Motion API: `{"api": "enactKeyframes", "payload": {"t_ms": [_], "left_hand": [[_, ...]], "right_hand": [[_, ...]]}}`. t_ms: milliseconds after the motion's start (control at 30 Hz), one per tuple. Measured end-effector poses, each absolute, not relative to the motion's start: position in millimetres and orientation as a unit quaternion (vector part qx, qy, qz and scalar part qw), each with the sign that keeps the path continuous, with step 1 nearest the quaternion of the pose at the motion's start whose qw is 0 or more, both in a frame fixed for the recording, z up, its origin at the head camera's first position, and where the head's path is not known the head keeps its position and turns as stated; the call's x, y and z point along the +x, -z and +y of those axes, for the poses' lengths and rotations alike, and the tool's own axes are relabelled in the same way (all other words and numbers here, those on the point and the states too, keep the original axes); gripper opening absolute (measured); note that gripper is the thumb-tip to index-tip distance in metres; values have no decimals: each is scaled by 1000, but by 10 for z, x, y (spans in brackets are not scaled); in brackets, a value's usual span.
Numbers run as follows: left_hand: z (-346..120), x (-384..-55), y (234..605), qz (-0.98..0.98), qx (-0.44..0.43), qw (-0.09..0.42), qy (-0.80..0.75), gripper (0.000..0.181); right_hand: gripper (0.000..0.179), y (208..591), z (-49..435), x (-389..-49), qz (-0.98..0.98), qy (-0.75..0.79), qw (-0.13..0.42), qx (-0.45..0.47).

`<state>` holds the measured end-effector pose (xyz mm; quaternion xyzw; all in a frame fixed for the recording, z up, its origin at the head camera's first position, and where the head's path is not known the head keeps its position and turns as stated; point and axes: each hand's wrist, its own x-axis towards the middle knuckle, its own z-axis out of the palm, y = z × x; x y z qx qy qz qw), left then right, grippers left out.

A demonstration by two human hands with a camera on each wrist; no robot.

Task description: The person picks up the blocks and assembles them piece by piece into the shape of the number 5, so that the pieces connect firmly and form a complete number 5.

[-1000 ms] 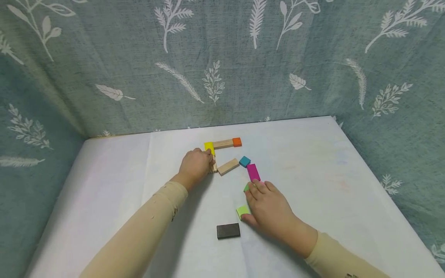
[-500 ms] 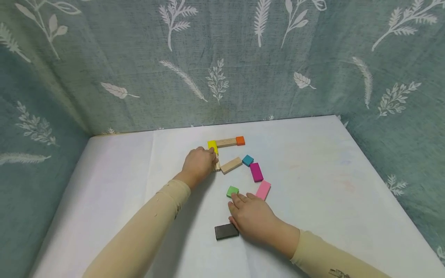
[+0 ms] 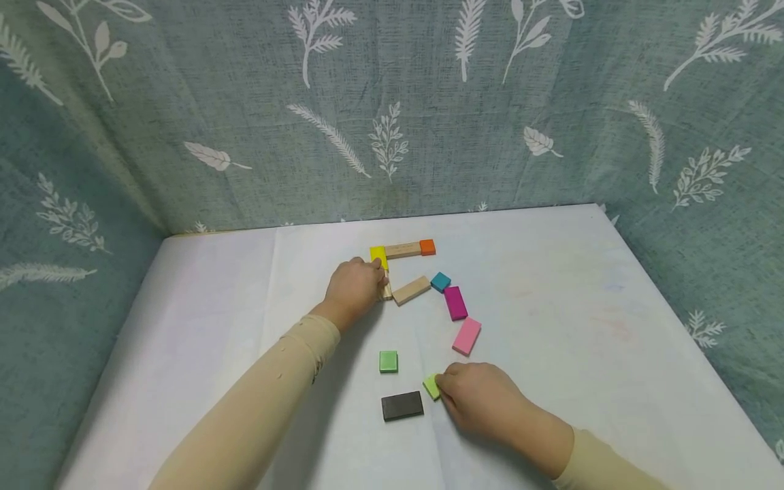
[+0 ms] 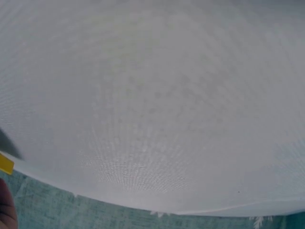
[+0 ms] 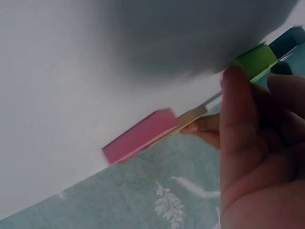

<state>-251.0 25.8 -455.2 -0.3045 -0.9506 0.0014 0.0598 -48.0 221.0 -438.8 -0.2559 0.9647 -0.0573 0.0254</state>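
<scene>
My right hand [image 3: 490, 401] pinches a lime-green block [image 3: 431, 387] between thumb and fingertips, low over the white table; the same lime block [image 5: 257, 61] shows beyond the fingers in the right wrist view. Farther back, my left hand [image 3: 354, 289] curls its fingers over a plain wooden block [image 3: 387, 292], mostly hidden under them. A yellow block [image 3: 378, 253] lies against that block's far end, by the knuckles. Left of the lime block sits a square green block [image 3: 388, 362], with a black block [image 3: 402, 406] in front of it.
A wooden block [image 3: 403, 250] and an orange block [image 3: 427, 247] run right from the yellow one. Another wooden block [image 3: 412, 290], a teal block [image 3: 441, 282], a magenta block [image 3: 456, 303] and a pink block [image 3: 467, 336] form a bent line. A patterned curtain [image 3: 392, 122] hangs behind the table.
The square green block has moved left and nearer, and my right hand has let go of it. That hand has shifted right onto the lime block. My left hand stays at its wooden block.
</scene>
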Motion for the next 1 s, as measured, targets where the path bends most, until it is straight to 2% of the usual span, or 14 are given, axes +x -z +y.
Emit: {"api": "enactKeyframes", "payload": {"t_ms": [100,367,433,600,667,800,900,1000], "left_hand": [[273,-2513,4550,-951,-303,56,-4,28],[286,-2495,4553,-953,-300,46,-12,28],[278,-2493,4542,-951,-304,50,-6,27],[215,-2504,4521,-954,-292,69,9,25],[200,-2514,4527,-954,-292,73,11,25],[202,-2523,4547,-951,-300,71,12,25],[225,-2521,4548,-950,-304,71,11,24],[263,-2527,4531,-947,-313,74,1,24]], "right_hand": [[28,4399,2127,-467,962,30,36,-270],[61,4527,1899,-575,952,-28,22,-304],[66,4511,1939,-626,952,-19,-1,-307],[61,4339,2369,-937,956,20,-70,-285],[63,4279,2613,-1100,964,25,-55,-258],[66,4281,2994,-1366,972,22,20,-232],[63,4340,3131,-1475,967,45,61,-244],[60,4386,3183,-1515,962,77,75,-251]]}}
